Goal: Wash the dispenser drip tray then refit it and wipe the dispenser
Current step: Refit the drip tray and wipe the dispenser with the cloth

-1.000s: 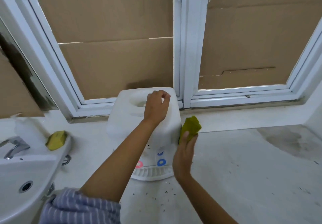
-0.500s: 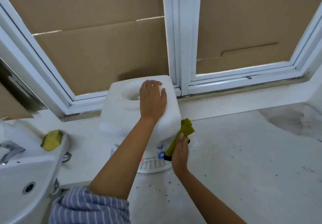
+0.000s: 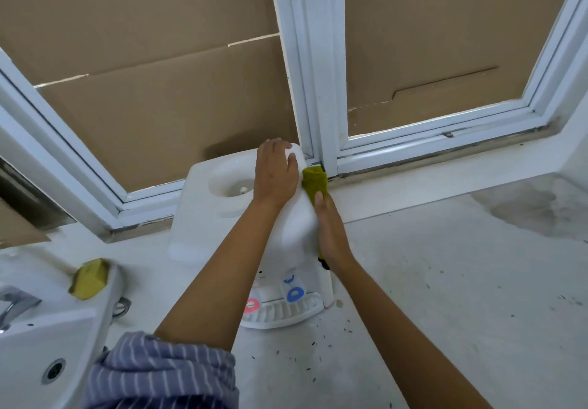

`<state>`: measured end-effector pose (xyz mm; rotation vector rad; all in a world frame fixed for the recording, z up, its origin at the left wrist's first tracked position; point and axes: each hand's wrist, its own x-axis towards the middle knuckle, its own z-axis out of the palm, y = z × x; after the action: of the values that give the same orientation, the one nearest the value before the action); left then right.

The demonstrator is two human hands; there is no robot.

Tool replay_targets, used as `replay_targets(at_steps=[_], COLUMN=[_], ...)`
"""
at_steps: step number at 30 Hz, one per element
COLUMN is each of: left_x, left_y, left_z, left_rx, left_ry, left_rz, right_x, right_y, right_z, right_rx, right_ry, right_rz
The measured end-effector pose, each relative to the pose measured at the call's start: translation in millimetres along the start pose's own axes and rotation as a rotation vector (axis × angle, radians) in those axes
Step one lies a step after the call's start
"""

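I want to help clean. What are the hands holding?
The right hand presses a green cloth flat against the dispenser's side. The left hand holds nothing.

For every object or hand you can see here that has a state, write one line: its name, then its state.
dispenser: upright, no bottle on top
drip tray: fitted at dispenser base
green cloth: pressed against dispenser's right side
left hand: flat on dispenser top
right hand: pressing cloth
sponge: lying on sink edge

No readable text shows; the dispenser point(image 3: 241, 217) seems to carry only coloured tap rings.
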<state>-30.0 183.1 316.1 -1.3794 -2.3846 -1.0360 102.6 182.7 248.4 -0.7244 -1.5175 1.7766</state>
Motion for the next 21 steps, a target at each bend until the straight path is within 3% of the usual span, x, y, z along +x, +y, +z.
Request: replay_targets(at_steps=[5, 8, 14, 21], left_x=[5, -2, -6, -6], left_y=[0, 0, 0, 2], left_z=[12, 16, 18, 17], left_rx=[0.383, 0.524, 0.512, 0.565], left_ry=[-0.230, -0.223, -0.179, -0.183], left_rz=[-0.087, -0.041, -0.110, -0.107], right_x=[13, 1, -2, 78], right_y=[-3, 17, 28, -5], right_z=[-13, -12, -11, -4], right_rx=[0.214, 0.182, 0.186, 0.243], right_ry=[-0.084, -0.050, -0.051, -0.144], right_rz=[0.203, 0.200, 0.174, 0.253])
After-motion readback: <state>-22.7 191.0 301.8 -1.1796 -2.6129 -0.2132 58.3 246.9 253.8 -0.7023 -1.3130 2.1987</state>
